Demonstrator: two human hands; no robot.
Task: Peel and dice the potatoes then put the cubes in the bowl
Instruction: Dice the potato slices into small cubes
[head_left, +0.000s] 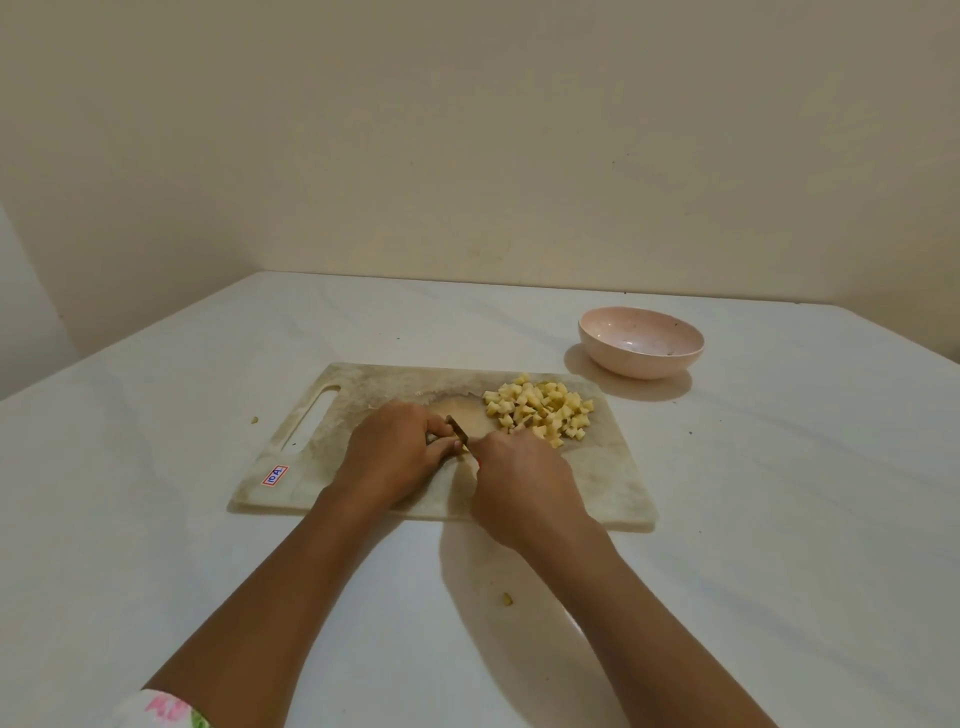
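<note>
Pink bowl (640, 362) ×1, holding no cubes | diced potato (540, 410): 1 pile on 1 cutting board (597, 480) | right hand (524, 480) grips 1 knife (457, 429) | left hand (395, 452) curled at blade, hold unclear

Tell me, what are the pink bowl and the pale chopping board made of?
The round pink speckled bowl looks like glazed ceramic, or maybe melamine: smooth, glossy, with a light glint inside. The pale rectangular chopping board with a handle slot looks like plastic: matte, scuffed and stained brownish.
</note>
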